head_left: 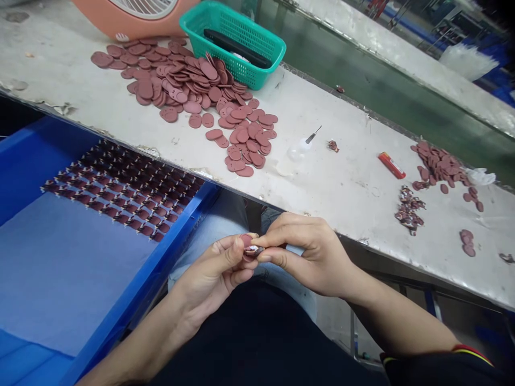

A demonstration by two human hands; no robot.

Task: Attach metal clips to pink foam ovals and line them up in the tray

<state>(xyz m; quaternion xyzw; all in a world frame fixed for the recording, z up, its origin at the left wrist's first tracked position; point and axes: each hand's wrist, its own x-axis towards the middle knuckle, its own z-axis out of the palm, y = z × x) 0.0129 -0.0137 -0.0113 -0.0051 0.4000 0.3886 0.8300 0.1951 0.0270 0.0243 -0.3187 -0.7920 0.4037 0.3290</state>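
Above my lap, my left hand [219, 268] grips a reddish-brown oval disc [246, 239] between thumb and fingers. Pinched against that disc by my right hand [306, 249] is a small dark brown figure with a white part [252, 249]. My fingertips cover much of both pieces, so I cannot tell whether they are joined. On the bench beyond lies a big pile of similar oval discs [193, 75], some with small holes. A few small brown figures [409, 209] sit in a heap to the right.
At left, a blue tray [177, 217] holds rows of assembled pieces [132, 187] beside a pale sheet [76, 268]. A green basket [265, 45], an orange fan [100, 21], a needle-tipped bottle [300, 149], a red lighter [391, 165] and smaller discs [438, 161] stand on the bench [346, 198].
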